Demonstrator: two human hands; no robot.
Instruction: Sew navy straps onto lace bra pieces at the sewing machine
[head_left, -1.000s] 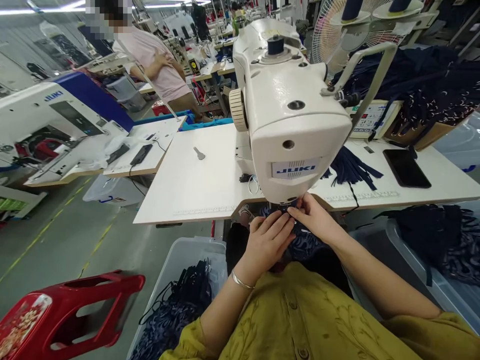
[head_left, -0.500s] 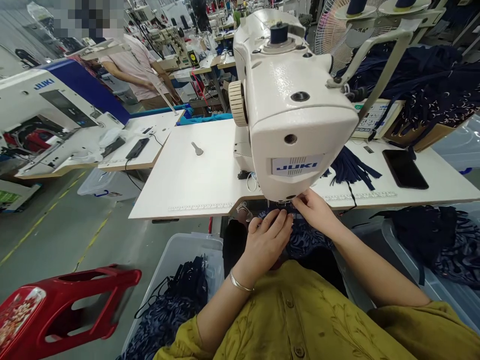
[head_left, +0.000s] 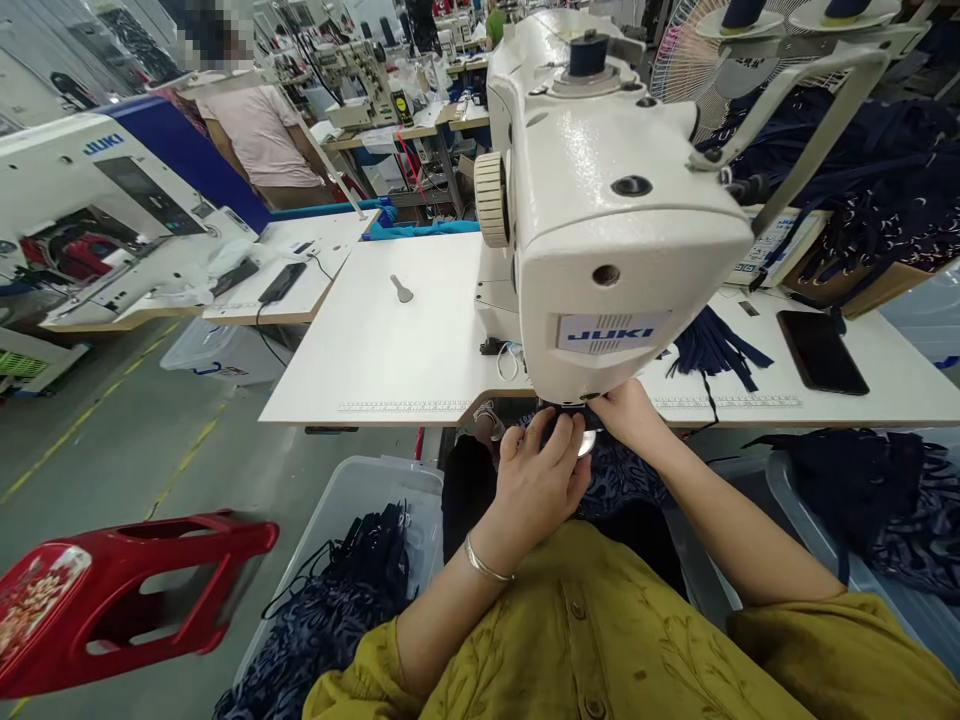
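Under the head of the white sewing machine [head_left: 630,250], both my hands meet at the needle area. My left hand [head_left: 532,485], a silver bangle at its wrist, is closed over the edge of the dark navy cloth. A shiny silver rounded piece [head_left: 587,443] shows between its fingers and thumb; I cannot tell what it is. My right hand [head_left: 634,418] is at the right of the needle area, fingers closed at the cloth, fingertips partly hidden by the machine head. The navy patterned cloth [head_left: 619,480] hangs below my hands over my lap.
On the white table [head_left: 390,350] lie a small grey metal piece [head_left: 401,289], a phone [head_left: 823,350] and navy strips [head_left: 716,345]. Bins of navy cloth [head_left: 349,585] flank me. A red stool [head_left: 142,590] stands left. A person [head_left: 259,135] stands beyond another machine.
My view has shifted slightly. My left thumb and the silver piece now show beside my left fingers. My right fingertips have slipped further behind the machine head. The person behind has turned.
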